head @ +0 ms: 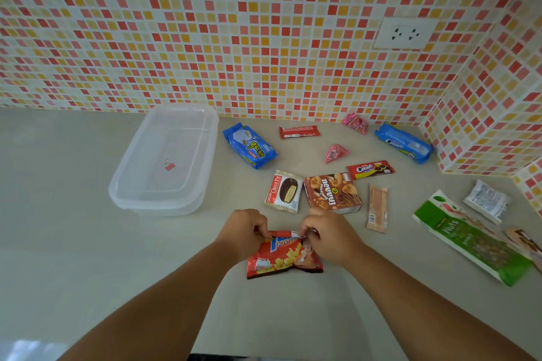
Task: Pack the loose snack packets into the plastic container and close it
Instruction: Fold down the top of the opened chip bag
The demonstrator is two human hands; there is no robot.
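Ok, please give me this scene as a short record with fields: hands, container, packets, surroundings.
left hand: left hand pinches the top edge of the red potato chip bag
right hand: right hand pinches the same top edge
container: clear plastic container with its lid on, no packets inside
loose packets: Choco Pie packet, brown wafer box, two blue biscuit packs, green nuts bag, several smaller ones
surface: grey counter
wall: mosaic tiles with a socket

Container (164, 161) left on counter (73, 243); packets scattered right; chip bag (283, 258) nearest, btwn hands.
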